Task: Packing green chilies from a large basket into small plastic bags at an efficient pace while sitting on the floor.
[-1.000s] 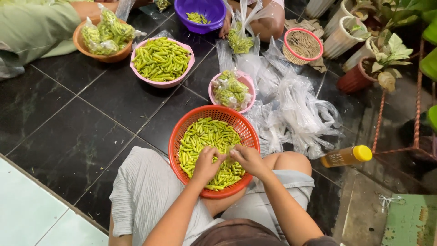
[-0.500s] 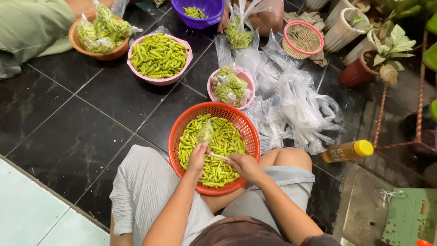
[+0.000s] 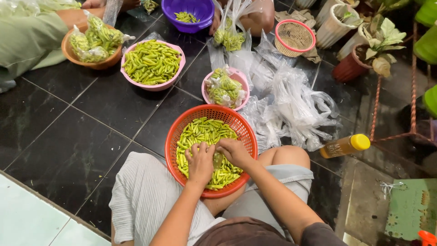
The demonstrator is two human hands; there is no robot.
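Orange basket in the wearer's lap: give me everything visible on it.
The orange basket is round, looks like plastic, with perforated lattice walls and a solid rim. It sits upright between the seated person's knees, partly on the dark tile floor, roughly half full of green chilies. Both hands, left hand and right hand, rest in the chilies.

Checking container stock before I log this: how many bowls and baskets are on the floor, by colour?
Orange-red basket under both hands, left hand, right hand: 1
Pink bowls: 2
Purple bowl: 1
Brown bowl: 1
Small pink-rimmed wicker basket: 1
Total: 6
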